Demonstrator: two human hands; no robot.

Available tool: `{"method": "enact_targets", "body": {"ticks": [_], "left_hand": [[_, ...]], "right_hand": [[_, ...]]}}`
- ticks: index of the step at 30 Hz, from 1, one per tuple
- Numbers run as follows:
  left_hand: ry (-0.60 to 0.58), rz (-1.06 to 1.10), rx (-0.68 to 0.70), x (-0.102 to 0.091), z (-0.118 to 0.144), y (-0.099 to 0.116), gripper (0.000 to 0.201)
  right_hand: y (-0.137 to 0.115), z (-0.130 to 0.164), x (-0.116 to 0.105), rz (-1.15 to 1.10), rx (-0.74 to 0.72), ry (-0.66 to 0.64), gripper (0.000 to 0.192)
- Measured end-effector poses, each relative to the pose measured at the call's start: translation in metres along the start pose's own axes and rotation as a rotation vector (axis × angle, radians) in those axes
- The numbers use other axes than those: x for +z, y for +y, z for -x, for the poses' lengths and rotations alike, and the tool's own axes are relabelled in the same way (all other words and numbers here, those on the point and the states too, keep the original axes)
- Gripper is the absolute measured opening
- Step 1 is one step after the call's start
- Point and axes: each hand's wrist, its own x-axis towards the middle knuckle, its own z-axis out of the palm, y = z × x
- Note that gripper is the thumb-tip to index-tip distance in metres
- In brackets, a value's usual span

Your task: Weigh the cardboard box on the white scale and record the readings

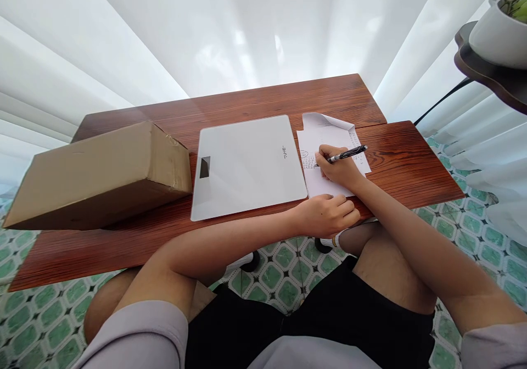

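My right hand (pixel 338 168) grips a black pen (pixel 348 153) with its tip down on a white sheet of paper (pixel 325 138) that carries handwriting and a round stamp. The sheet lies on the right part of a wooden table (pixel 407 166), and its far corner is folded up. My left hand (pixel 327 214) rests at the table's near edge, fingers curled, touching the paper's lower edge and holding nothing that I can see.
A white glass scale (pixel 247 166) lies flat left of the paper. A brown cardboard box (pixel 99 177) sits at the table's left end. White curtains hang behind. A potted plant (pixel 500 26) stands on a dark shelf at upper right. Green patterned tiles cover the floor.
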Motion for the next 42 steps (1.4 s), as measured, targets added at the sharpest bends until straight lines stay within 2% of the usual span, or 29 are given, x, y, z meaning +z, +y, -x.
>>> {"method": "enact_targets", "body": {"ticks": [4,9,18,25,30,36,39,42], "left_hand": [[0.013,0.013,-0.003,0.000,0.000,0.000,0.019],[-0.031,0.018,-0.006,-0.001,-0.001,0.001,0.020],[0.048,0.002,0.002,0.000,0.000,0.001,0.018],[-0.006,0.010,0.000,0.000,0.000,0.001,0.019],[0.035,0.005,-0.003,0.001,0.000,0.000,0.019],[0.013,0.012,-0.002,-0.001,-0.001,0.000,0.018],[0.007,0.011,-0.008,0.000,-0.001,0.000,0.018],[-0.025,0.008,-0.003,0.000,-0.002,0.001,0.019]], "right_hand": [[0.001,0.000,0.000,-0.008,0.028,0.020,0.032],[0.000,0.001,0.001,0.013,0.013,0.021,0.033],[0.001,-0.001,0.002,-0.026,0.035,0.027,0.032],[0.003,0.001,0.002,-0.057,0.071,0.009,0.030],[0.003,0.000,0.002,-0.061,0.066,0.029,0.031],[0.002,0.001,0.002,-0.049,0.055,0.029,0.032],[0.002,0.000,-0.002,-0.021,-0.003,0.097,0.033],[0.004,-0.003,-0.012,0.133,-0.109,0.243,0.030]]}}
